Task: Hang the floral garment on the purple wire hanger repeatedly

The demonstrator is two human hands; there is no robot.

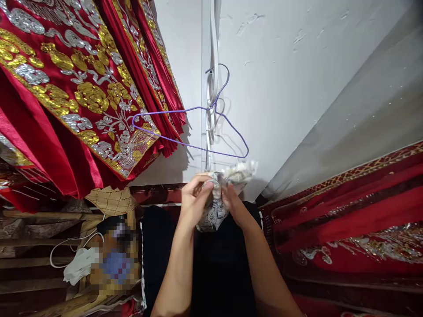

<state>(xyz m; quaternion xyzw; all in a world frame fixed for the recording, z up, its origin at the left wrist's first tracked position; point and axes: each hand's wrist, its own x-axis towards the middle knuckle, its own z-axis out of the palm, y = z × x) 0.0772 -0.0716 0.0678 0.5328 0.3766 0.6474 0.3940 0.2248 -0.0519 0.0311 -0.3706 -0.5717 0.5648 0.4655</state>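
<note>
A bunched, grey-and-white patterned cloth [215, 214] is between my two hands, above my dark-clothed lap. My left hand [194, 198] is closed on its left side, thumb and fingertips pinching the fabric near the top. On the right side, my right hand [235, 201] grips the same cloth, its fingers partly hidden and slightly blurred. A loose pale end of the fabric sticks out to the upper right, smeared by motion. Just beyond my hands, a purple wire hanger [191, 145] hangs by its hook from a white looped strap [214, 39], with nothing on it.
Red garments [92, 97] with gold and silver sequin embroidery hang at the upper left. A wooden seat [99, 304] holds a white cable, a crumpled white tissue [79, 266] and blurred-out items. Red embroidered fabric [363, 211] lies along the right, below a white wall [277, 66].
</note>
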